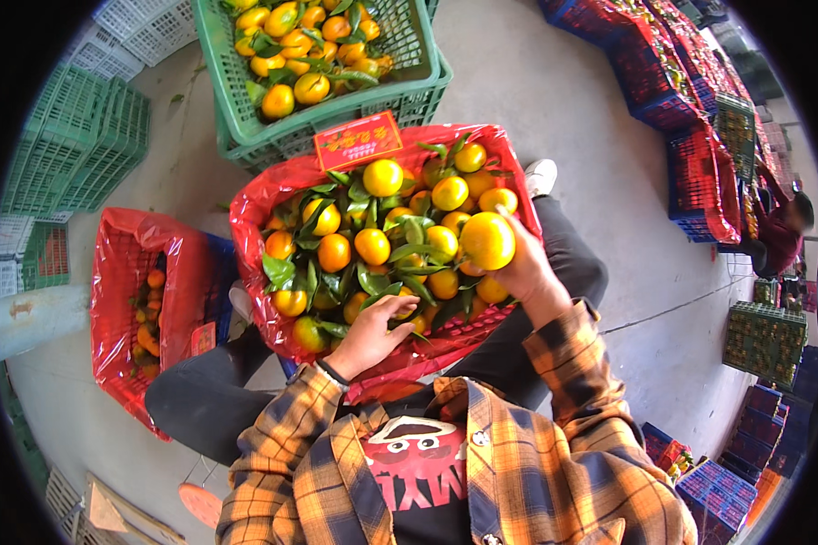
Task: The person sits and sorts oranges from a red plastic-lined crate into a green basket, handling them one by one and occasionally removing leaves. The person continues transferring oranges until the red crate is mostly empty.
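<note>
My right hand [532,269] holds a large orange mandarin [487,240] above the right side of a crate lined with red plastic film [266,194]. Leafy mandarins [372,246] fill this crate, which sits between my knees. At its near edge, my left hand [375,334] rests low over the fruit, thumb and fingers apart. Its fingertips are by a mandarin and some leaves; whether they touch is unclear. A red printed card [358,141] stands at the far rim of the liner.
Beyond, a green plastic crate [327,116] of mandarins is stacked on another. To the left stands a second red-lined crate [126,272] with some fruit, near green crate stacks [75,143] and a pipe [41,320]. Filled crates [699,163] line the right, where a person [780,228] is.
</note>
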The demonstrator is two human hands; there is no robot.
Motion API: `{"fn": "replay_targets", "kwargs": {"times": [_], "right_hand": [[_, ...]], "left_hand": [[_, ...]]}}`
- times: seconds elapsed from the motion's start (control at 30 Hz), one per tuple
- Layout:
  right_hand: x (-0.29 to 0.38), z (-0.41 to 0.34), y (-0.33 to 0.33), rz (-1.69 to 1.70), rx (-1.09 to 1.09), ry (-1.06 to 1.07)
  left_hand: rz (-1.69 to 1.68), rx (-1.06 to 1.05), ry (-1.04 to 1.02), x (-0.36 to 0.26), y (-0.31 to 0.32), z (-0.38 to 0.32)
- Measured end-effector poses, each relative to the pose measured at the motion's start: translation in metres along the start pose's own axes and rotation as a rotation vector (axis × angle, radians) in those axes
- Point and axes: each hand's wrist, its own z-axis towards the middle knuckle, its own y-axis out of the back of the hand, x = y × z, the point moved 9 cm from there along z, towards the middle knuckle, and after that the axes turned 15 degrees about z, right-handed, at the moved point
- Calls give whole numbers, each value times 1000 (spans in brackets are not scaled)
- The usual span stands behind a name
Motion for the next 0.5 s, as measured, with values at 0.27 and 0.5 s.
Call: {"fn": "replay_targets", "kwargs": {"times": [0.27,0.5], "right_hand": [[-38,9,-32,-508,-34,290],[84,-28,-73,-938,-111,750]], "left_hand": [[-163,-359,9,-34,52,27],[-1248,-230,13,-36,194,90]]}}
